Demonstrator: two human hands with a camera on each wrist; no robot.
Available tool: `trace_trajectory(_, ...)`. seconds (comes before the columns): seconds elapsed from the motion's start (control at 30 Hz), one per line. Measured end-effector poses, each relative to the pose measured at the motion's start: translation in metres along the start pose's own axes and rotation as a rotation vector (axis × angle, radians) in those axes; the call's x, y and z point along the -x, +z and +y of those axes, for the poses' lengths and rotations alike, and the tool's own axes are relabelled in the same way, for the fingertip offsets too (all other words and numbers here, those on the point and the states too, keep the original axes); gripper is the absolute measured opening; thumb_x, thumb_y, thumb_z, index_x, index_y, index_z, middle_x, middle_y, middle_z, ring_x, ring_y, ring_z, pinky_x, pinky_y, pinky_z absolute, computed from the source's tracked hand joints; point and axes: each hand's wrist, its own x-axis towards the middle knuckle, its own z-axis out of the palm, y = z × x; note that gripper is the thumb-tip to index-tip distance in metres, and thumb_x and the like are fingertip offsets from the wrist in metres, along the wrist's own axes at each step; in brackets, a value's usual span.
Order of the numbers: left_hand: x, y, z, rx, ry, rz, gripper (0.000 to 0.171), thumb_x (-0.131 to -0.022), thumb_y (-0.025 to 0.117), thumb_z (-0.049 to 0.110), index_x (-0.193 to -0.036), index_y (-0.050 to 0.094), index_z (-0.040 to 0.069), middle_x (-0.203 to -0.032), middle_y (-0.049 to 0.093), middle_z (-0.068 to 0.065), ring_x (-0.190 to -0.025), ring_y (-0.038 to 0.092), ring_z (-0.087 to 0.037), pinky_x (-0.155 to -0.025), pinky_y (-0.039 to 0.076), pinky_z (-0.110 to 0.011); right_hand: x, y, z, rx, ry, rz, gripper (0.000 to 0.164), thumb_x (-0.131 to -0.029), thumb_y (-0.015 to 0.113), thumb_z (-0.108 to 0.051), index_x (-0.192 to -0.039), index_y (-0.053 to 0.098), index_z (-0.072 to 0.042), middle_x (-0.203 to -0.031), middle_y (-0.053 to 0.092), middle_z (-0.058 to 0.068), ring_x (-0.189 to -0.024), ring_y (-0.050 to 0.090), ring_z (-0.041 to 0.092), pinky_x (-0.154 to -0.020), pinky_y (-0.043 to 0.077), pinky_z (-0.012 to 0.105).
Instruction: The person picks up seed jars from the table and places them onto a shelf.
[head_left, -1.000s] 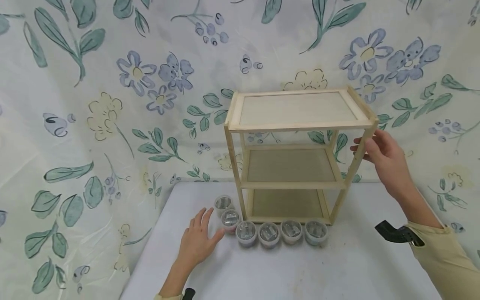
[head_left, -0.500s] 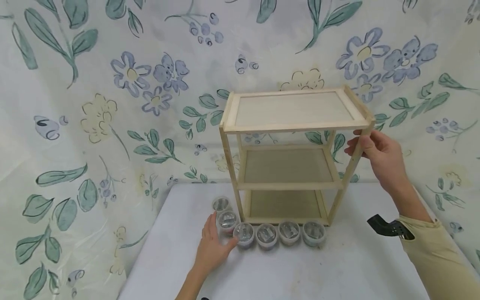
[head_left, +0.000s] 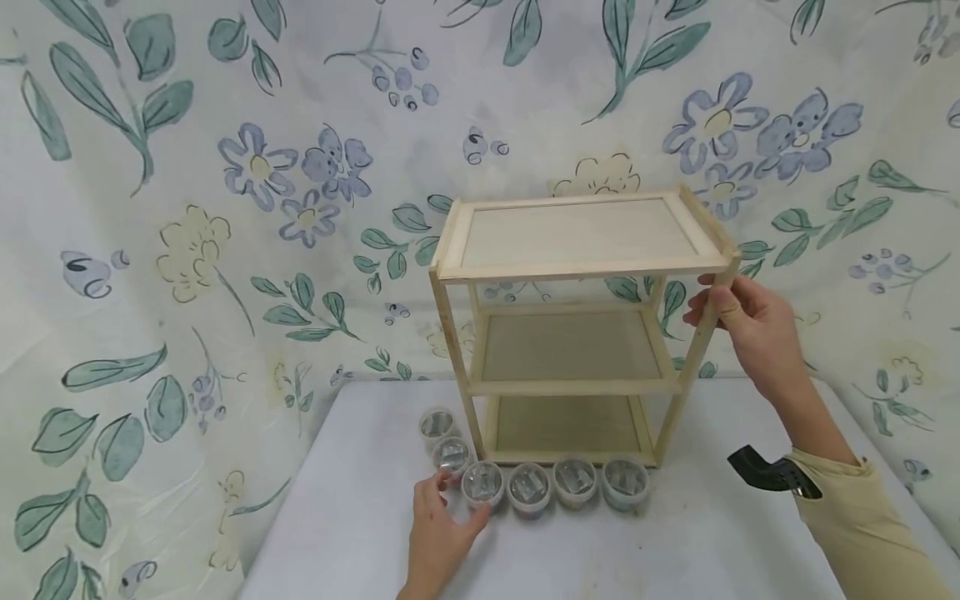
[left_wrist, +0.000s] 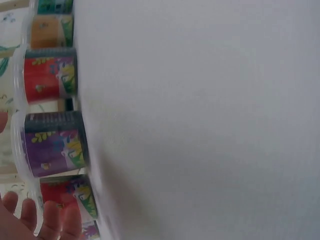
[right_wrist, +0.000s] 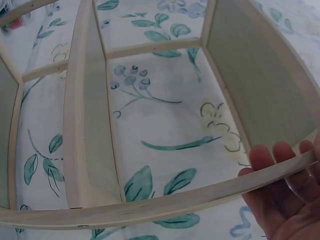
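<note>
A three-tier wooden shelf (head_left: 573, 271) stands on the white table. My right hand (head_left: 753, 329) grips its front right post near the top, the fingers wrapped round the wood in the right wrist view. Small round tubs with clear lids line the shelf's front and left corner. My left hand (head_left: 442, 529) is at the tub with the purple label (left_wrist: 52, 145), third from the left end. Its fingers (left_wrist: 50, 220) are on the tub's left side, overlapping a red-labelled tub (left_wrist: 67, 187) in the left wrist view. The thumb is at the purple tub's front right.
To the right of the purple tub stand a red tub (left_wrist: 50, 77), an orange tub (left_wrist: 50, 32) and a teal tub (left_wrist: 55, 6). Another tub (head_left: 437, 423) is at the far left end. A floral cloth (head_left: 300, 275) hangs behind the white table (head_left: 637, 558).
My left hand has moved right, from beside the left tubs to the purple one. My right hand keeps its grip on the post. The head view has shifted slightly.
</note>
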Motion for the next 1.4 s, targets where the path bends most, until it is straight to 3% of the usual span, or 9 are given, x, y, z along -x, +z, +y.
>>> trace_trajectory(0.2,0.001,0.005,0.004,-0.008,-0.002,-0.088,0.073,-0.069,0.084,0.04,-0.125,0.052,0.008,-0.112,0.055,-0.003,-0.093,0.056,-0.018,-0.073,0.05,-0.033,0.0,-0.002,0.001,-0.002,-0.001,0.007,0.024,-0.103,0.05,-0.019,-0.121,0.062,-0.01,-0.089,0.067,-0.012,-0.082,0.068,0.002,-0.081,0.05,0.012)
trace_trajectory(0.47,-0.003,0.013,0.009,-0.056,-0.017,-0.182,0.089,-0.068,0.086,0.042,-0.137,0.044,0.006,-0.131,0.055,-0.016,-0.11,0.062,-0.037,-0.081,0.054,-0.05,0.0,-0.002,-0.001,-0.007,0.014,0.012,0.023,-0.103,0.05,-0.02,-0.121,0.062,-0.01,-0.088,0.067,-0.011,-0.081,0.068,0.003,-0.08,0.05,0.012)
trace_trajectory(0.6,-0.002,0.014,0.011,-0.068,-0.029,-0.188,0.091,-0.067,0.086,0.041,-0.138,0.043,0.005,-0.133,0.055,-0.02,-0.107,0.063,-0.041,-0.081,0.054,-0.052,0.002,0.0,-0.001,-0.019,-0.001,-0.001,0.023,-0.103,0.05,-0.019,-0.12,0.062,-0.008,-0.087,0.066,-0.006,-0.081,0.067,0.005,-0.08,0.05,0.013)
trace_trajectory(0.87,-0.001,0.012,0.013,-0.098,-0.115,-0.213,0.083,-0.067,0.086,0.032,-0.136,0.046,0.007,-0.126,0.062,-0.021,-0.109,0.064,-0.039,-0.087,0.052,-0.052,0.006,0.002,-0.001,0.006,0.019,-0.018,0.023,-0.103,0.05,-0.021,-0.121,0.06,-0.011,-0.086,0.064,-0.001,-0.084,0.065,0.007,-0.082,0.049,0.012)
trace_trajectory(1.17,-0.007,0.01,0.016,-0.144,-0.09,-0.235,0.083,-0.065,0.086,0.03,-0.134,0.047,0.006,-0.124,0.064,-0.021,-0.105,0.065,-0.039,-0.083,0.053,-0.05,0.007,0.001,-0.002,0.032,0.024,0.005,0.025,-0.104,0.049,-0.022,-0.122,0.061,-0.009,-0.085,0.063,-0.001,-0.084,0.064,0.007,-0.083,0.048,0.012)
trace_trajectory(1.4,-0.014,0.014,0.016,-0.156,-0.045,-0.209,0.079,-0.065,0.085,0.029,-0.131,0.049,0.006,-0.116,0.067,-0.021,-0.097,0.068,-0.038,-0.077,0.054,-0.048,0.003,0.001,-0.001,0.022,0.03,0.018,0.025,-0.104,0.048,-0.024,-0.121,0.061,-0.01,-0.087,0.062,0.0,-0.083,0.064,0.008,-0.082,0.048,0.013)
